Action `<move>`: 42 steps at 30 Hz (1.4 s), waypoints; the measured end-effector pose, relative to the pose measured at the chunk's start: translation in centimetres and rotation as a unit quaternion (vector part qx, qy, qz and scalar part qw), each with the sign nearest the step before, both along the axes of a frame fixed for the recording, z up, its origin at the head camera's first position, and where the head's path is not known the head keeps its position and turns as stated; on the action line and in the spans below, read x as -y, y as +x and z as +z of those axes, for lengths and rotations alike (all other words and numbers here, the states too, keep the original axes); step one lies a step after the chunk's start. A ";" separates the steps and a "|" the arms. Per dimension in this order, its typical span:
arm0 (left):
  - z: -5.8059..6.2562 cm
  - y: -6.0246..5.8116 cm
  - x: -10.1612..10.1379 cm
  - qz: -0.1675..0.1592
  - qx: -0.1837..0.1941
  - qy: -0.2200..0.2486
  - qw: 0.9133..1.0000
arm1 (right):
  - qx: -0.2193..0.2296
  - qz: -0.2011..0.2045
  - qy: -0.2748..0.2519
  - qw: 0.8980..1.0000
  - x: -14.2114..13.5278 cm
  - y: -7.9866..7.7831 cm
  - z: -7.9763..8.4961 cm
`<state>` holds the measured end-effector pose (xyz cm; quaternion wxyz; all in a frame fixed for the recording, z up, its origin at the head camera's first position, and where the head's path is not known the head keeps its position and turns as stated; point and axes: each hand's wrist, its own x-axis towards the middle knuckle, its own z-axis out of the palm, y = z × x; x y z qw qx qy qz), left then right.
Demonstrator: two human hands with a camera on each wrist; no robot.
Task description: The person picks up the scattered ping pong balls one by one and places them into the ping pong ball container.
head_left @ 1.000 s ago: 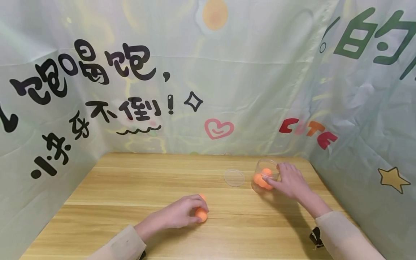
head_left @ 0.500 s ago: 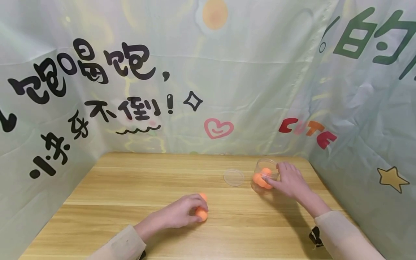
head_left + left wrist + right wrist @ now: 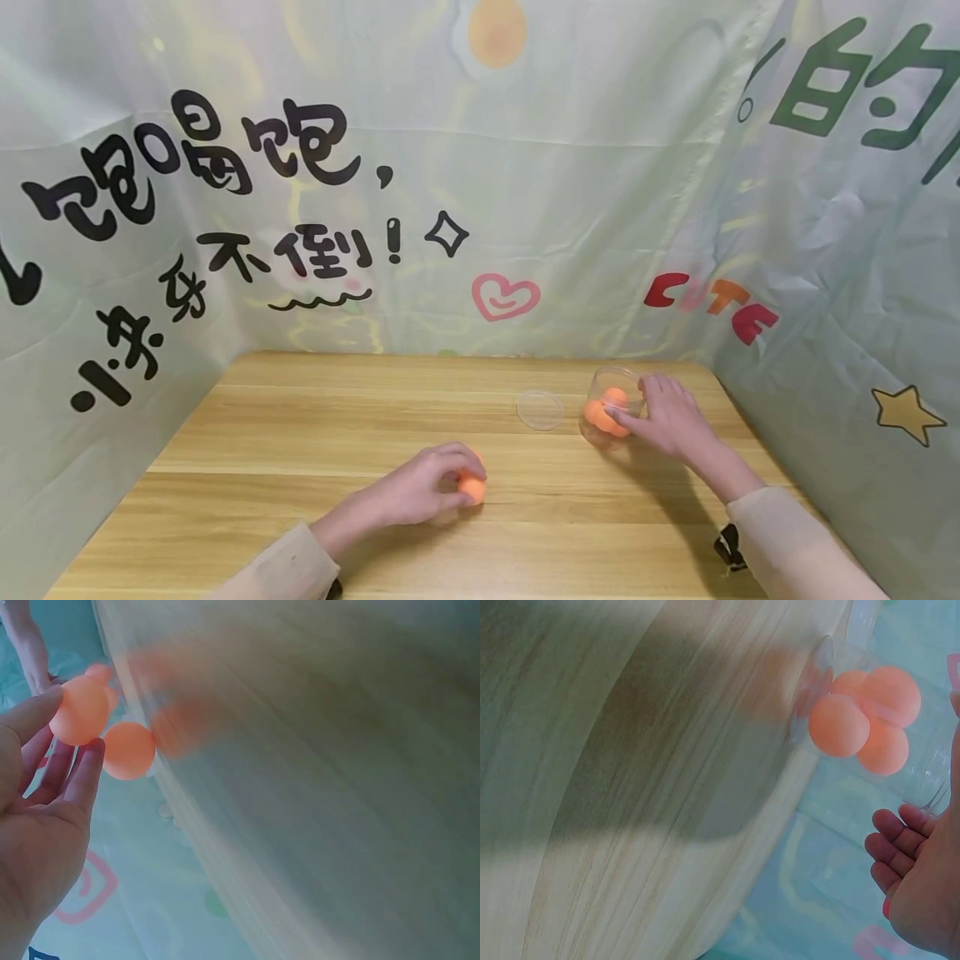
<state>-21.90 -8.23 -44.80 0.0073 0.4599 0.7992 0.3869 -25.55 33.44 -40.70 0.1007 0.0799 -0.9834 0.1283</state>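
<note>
In the head view my left hand (image 3: pixel 420 486) pinches an orange ping-pong ball (image 3: pixel 472 487) between thumb and fingers. The left wrist view shows this held ball (image 3: pixel 80 712) a little above the table. A second ping-pong ball (image 3: pixel 129 751) lies on the wood just beyond the fingertips, mostly covered by the hand in the head view. At the right, my right hand (image 3: pixel 671 419) grips a clear round plastic jar (image 3: pixel 617 377) by its side and rim. Several orange balls (image 3: pixel 840 725) are piled at the bottom of the upright, uncovered jar.
A clear round lid (image 3: pixel 540 410) lies flat to the left of the jar. The wooden table (image 3: pixel 315 425) ends at a printed cloth (image 3: pixel 420 325) at the back and both sides. A small black object (image 3: pixel 729 547) shows beside the right sleeve.
My left hand has shifted slightly right and away from me, carrying the pinched ball with it. My right hand and the jar have stayed in place.
</note>
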 end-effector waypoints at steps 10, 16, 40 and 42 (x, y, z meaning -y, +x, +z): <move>-0.1 0.0 -0.6 0.008 0.071 0.069 0.995 | -0.002 0.001 0.001 1.000 0.0 0.0 0.0; 0.4 0.0 -1.4 0.022 0.097 0.108 0.989 | -0.003 0.001 0.001 1.000 0.0 0.0 0.0; 1.8 -0.7 -4.9 0.049 0.139 0.219 0.964 | -0.007 0.003 -0.002 1.000 -0.2 0.1 -0.2; 1.9 -0.8 -5.2 0.047 0.147 0.230 0.961 | -0.008 0.003 -0.002 1.000 -0.2 0.1 -0.1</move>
